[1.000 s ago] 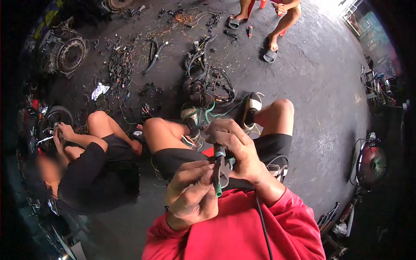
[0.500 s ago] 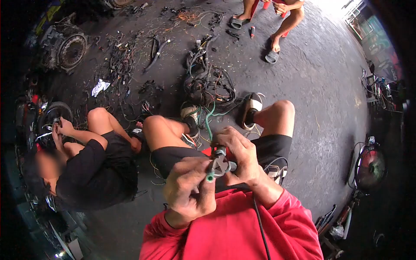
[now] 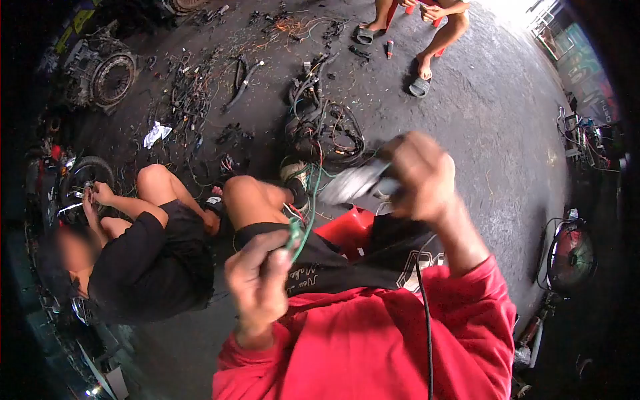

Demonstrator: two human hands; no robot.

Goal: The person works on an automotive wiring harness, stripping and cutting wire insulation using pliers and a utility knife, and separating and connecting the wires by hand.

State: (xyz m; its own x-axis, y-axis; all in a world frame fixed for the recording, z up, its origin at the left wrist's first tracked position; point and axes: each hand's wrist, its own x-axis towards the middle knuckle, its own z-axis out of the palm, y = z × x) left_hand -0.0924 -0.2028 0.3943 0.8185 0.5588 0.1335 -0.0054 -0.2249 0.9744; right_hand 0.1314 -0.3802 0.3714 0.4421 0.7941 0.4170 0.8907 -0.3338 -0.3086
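Note:
Between the fingertips of my left hand [image 3: 257, 277] a green wire [image 3: 305, 241] is pinched, its end at the thumb. The wire runs up toward a wire bundle [image 3: 327, 133] on the floor beyond my feet. My right hand [image 3: 421, 175], smeared by motion, is raised at the right, apart from the left. Its fingers are wrapped round grey metal pliers [image 3: 355, 181], whose head points left and is too blurred to show whether the jaws are open. A red plastic stool [image 3: 350, 230] shows between my thighs.
At the left a person in black [image 3: 150, 267] sits close by. Another person's sandalled foot [image 3: 421, 83] is at the top. Cut wire harnesses [image 3: 193, 93], a white cloth [image 3: 157, 135] and a greasy engine part [image 3: 110, 80] lie on the floor. A fan [image 3: 570, 253] stands at the right.
My hands have moved apart. The right hand has swung up and right with the pliers, off the green wire. My left hand has shifted slightly left and down, still pinching the wire.

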